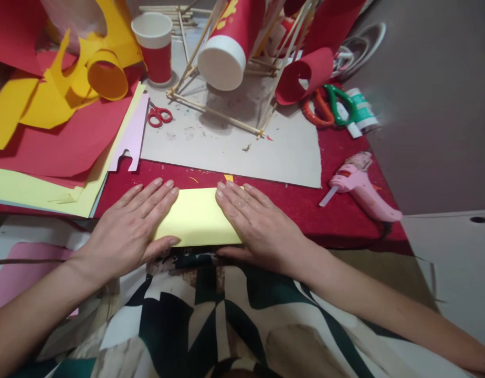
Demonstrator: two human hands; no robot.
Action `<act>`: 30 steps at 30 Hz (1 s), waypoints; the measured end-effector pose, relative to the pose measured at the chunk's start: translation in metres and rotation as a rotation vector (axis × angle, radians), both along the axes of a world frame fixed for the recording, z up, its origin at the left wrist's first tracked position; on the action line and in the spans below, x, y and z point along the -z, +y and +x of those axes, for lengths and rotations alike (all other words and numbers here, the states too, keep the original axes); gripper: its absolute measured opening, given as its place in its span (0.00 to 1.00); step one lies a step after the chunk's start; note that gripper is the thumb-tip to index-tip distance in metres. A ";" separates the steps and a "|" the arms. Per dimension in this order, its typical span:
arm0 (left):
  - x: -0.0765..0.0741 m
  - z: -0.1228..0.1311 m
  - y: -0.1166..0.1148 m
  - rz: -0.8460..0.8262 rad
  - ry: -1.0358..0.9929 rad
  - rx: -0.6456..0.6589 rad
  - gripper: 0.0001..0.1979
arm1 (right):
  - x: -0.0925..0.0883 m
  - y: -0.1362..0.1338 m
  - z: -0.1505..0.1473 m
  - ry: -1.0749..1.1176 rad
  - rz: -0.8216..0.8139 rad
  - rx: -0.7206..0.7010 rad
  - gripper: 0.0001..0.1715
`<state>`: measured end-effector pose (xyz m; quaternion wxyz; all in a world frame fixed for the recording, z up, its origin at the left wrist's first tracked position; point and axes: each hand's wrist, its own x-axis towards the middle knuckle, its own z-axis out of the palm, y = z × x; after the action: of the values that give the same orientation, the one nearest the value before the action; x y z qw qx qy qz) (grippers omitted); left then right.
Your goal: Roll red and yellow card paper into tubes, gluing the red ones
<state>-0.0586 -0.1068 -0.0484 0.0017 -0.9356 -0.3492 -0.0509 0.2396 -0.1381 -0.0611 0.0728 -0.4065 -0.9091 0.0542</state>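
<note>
A pale yellow piece of paper (199,216), seemingly folded, lies at the front edge of the red-covered table. My left hand (130,226) rests flat over its left end, fingers stretched out and thumb along the near edge. Over the right end lies my right hand (262,226), also flat with straight fingers, its thumb below the near edge. Both palms hide the paper's ends. Just beyond the paper is a small orange-yellow scrap (229,178).
Behind stands a stick frame (217,114) with a red-and-white paper cup (227,58) tilted in it. Another cup (156,58), small red scissors (159,115) and stacked coloured paper (77,142) are left. To the right lie a pink glue gun (362,189) and green-handled scissors (339,105).
</note>
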 end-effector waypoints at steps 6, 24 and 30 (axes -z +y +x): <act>0.004 -0.024 -0.012 0.044 0.026 -0.113 0.40 | 0.006 -0.009 0.009 -0.046 0.141 0.035 0.47; -0.002 0.017 -0.048 -0.153 -1.493 -0.355 0.20 | -0.006 -0.013 0.025 1.018 -0.376 0.373 0.16; -0.019 0.066 -0.005 -0.881 -1.647 -0.300 0.26 | -0.012 -0.008 -0.014 1.348 -1.048 0.328 0.27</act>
<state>0.0075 -0.1114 -0.0295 -0.5925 -0.4669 -0.3452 -0.5583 0.2253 -0.1459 -0.0488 0.4060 -0.3949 -0.4600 0.6839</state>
